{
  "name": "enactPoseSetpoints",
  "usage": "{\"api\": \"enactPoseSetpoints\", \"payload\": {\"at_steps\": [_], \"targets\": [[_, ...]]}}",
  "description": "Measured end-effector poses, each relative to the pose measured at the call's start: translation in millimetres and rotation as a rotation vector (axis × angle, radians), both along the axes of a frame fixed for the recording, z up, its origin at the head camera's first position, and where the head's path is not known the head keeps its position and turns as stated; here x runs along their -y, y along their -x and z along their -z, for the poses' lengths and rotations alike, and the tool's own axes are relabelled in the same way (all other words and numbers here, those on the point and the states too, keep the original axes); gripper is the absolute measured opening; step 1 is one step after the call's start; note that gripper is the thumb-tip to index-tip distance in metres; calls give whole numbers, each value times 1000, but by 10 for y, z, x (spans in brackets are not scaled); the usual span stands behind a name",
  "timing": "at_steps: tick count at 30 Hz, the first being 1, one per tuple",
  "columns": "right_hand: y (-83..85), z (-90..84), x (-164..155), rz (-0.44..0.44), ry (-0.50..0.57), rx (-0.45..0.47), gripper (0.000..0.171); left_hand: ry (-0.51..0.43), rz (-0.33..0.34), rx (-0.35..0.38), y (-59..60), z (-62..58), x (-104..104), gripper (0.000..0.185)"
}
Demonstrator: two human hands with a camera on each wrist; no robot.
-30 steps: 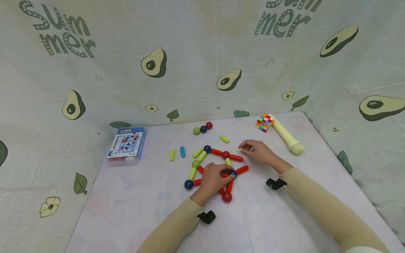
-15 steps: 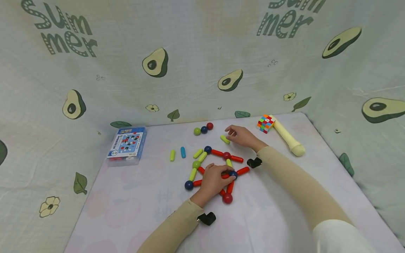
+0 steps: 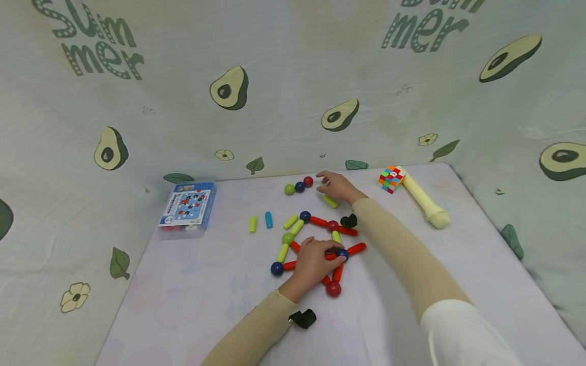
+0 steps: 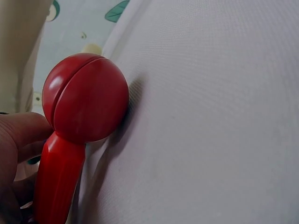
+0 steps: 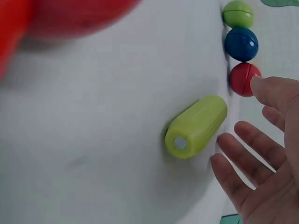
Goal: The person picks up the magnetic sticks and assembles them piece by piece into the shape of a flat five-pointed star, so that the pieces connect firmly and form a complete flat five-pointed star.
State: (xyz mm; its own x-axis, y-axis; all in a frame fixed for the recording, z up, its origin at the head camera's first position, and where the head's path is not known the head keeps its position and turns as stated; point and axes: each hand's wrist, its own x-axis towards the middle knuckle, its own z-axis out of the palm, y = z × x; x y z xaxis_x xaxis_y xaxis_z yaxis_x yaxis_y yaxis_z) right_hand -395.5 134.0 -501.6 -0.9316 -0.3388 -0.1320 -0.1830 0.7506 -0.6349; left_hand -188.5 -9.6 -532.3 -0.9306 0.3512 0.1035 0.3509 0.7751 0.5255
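My left hand (image 3: 313, 262) rests on the stick-and-ball figure (image 3: 320, 244) in the middle of the counter (image 3: 192, 300), fingers curled over its red sticks beside the dark blue ball (image 3: 341, 253). In the left wrist view the big red ball (image 4: 86, 98) at the figure's near tip sits on its red stick (image 4: 58, 182), my fingers (image 4: 18, 135) touching it from the side.

My right hand (image 3: 336, 186) is at the far side of the counter, fingers (image 5: 247, 163) spread and relaxed, holding nothing. It hovers just beside the loose lime stick (image 5: 196, 126), which lies flat on the counter, apart from the figure. One fingertip is at the small red ball (image 5: 243, 78); I cannot tell whether it touches. That ball ends a row with a blue ball (image 5: 241, 44) and a green ball (image 5: 238, 13).

Further left lie a lime stick (image 3: 252, 224) and a blue stick (image 3: 268, 219), then the toy box (image 3: 187, 208). At the far right corner sit a colour cube (image 3: 390, 179) and a cream handle-shaped toy (image 3: 426, 203).
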Motion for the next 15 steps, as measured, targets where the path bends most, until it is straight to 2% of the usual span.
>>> {"api": "enactPoseSetpoints", "payload": {"at_steps": [4, 11, 15], "targets": [[67, 16, 84, -4, -13, -15, 54, 5, 1, -13, -1, 12, -8, 31], [114, -4, 267, -62, -74, -55, 55, -3, 8, -25, 13, 28, 2, 31], [114, -14, 351, -32, -123, -78, 48, -11, 13, -31, 19, 32, 0, 31]]}}
